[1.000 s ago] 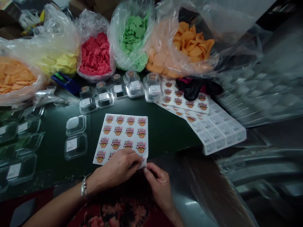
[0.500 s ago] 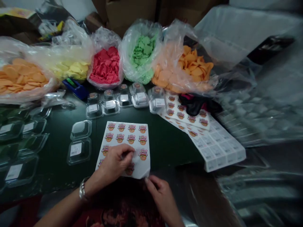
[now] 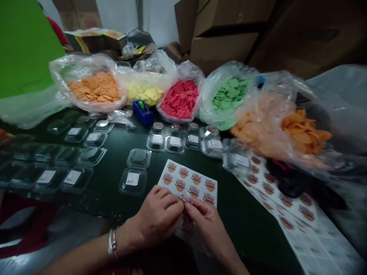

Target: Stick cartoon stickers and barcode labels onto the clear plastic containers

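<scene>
A white sheet of round logo stickers [image 3: 187, 173] lies on the dark green table before me. Over its lower part, my left hand [image 3: 160, 214] and my right hand [image 3: 208, 223] meet at the fingertips. Both are closed in a pinch on a small sticker [image 3: 184, 197], mostly hidden by the fingers. Just left of the sheet, a clear plastic clamshell box [image 3: 133, 179] lies unfolded, a white label on its base. More sticker sheets [image 3: 268, 187] lie to the right, partly under a black item.
Clear bags of orange [image 3: 96, 88], yellow [image 3: 145, 93], red [image 3: 180, 99] and green pieces [image 3: 231, 91] line the back. Closed labelled boxes [image 3: 174, 143] stand before them, beside a blue tape dispenser [image 3: 142, 113]. Several opened clamshells [image 3: 73, 177] cover the left side.
My right hand has left the sheet's lower corner and come up to my left hand; their fingertips now meet around a sticker. The view has swung left and upward.
</scene>
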Demonstrator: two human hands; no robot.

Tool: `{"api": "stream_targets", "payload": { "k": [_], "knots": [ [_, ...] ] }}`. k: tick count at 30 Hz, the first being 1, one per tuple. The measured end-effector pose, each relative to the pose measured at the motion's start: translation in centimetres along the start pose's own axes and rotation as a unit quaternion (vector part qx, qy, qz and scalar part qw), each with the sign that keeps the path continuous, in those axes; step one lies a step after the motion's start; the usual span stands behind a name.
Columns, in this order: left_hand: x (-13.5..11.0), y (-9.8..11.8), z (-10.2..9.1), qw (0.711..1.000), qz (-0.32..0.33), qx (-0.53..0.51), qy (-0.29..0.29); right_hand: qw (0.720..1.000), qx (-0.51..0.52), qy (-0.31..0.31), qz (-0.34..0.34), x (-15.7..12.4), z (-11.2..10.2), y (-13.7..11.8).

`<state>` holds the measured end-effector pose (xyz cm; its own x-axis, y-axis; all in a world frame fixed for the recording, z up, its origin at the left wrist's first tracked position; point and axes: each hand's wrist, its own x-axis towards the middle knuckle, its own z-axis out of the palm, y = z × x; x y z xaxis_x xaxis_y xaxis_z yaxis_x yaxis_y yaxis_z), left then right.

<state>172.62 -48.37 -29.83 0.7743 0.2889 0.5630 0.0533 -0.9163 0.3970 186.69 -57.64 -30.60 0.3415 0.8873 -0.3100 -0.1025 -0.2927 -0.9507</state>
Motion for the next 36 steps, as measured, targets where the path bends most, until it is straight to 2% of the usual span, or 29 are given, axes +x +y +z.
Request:
{"api": "stream_targets", "payload": {
  "k": [4,6,9,12,14,17,19,21,24,26,29,36],
  "knots": [
    [-1.0,-1.5,-3.0,0.982,-0.161,-0.100,0.019,0.996,-0.050,-0.075,0.001,0.1,0.8,-0.6],
    [-1.1,-2.1,-4.3,0.961,-0.227,-0.154,-0.005,0.985,-0.122,-0.118,-0.032,0.3,1.6,-1.6],
    [-1.1,-2.6,-5.4,0.931,-0.273,-0.236,-0.061,0.949,-0.239,-0.170,-0.117,0.9,3.4,-3.1],
    [-1.5,-3.2,-6.4,0.910,-0.305,-0.274,-0.062,0.922,-0.284,-0.204,-0.163,1.8,5.1,-4.3],
    [-1.9,-4.2,-7.7,0.901,-0.324,-0.285,-0.033,0.917,-0.291,-0.213,-0.172,2.6,5.7,-4.7],
    [-2.3,-6.5,-10.7,0.879,-0.381,-0.278,0.071,0.912,-0.303,-0.202,-0.187,4.8,5.6,-4.9],
    [-2.0,-8.5,-12.4,0.855,-0.434,-0.253,0.126,0.906,-0.328,-0.165,-0.212,7.1,5.1,-4.8],
    [-1.3,-10.3,-13.2,0.840,-0.469,-0.242,0.125,0.898,-0.346,-0.113,-0.247,9.6,4.9,-4.5],
    [0.3,-12.4,-12.5,0.845,-0.469,-0.250,0.058,0.885,-0.340,-0.055,-0.314,13.1,5.4,-3.9],
    [1.3,-13.3,-11.4,0.859,-0.452,-0.240,0.028,0.877,-0.339,-0.046,-0.338,14.6,6.1,-3.6],
    [2.0,-14.3,-10.0,0.874,-0.434,-0.218,0.007,0.878,-0.352,-0.069,-0.316,15.9,7.0,-3.3],
    [1.9,-15.6,-8.5,0.875,-0.436,-0.209,-0.017,0.888,-0.353,-0.109,-0.276,16.9,7.7,-2.8]
  ]
}}
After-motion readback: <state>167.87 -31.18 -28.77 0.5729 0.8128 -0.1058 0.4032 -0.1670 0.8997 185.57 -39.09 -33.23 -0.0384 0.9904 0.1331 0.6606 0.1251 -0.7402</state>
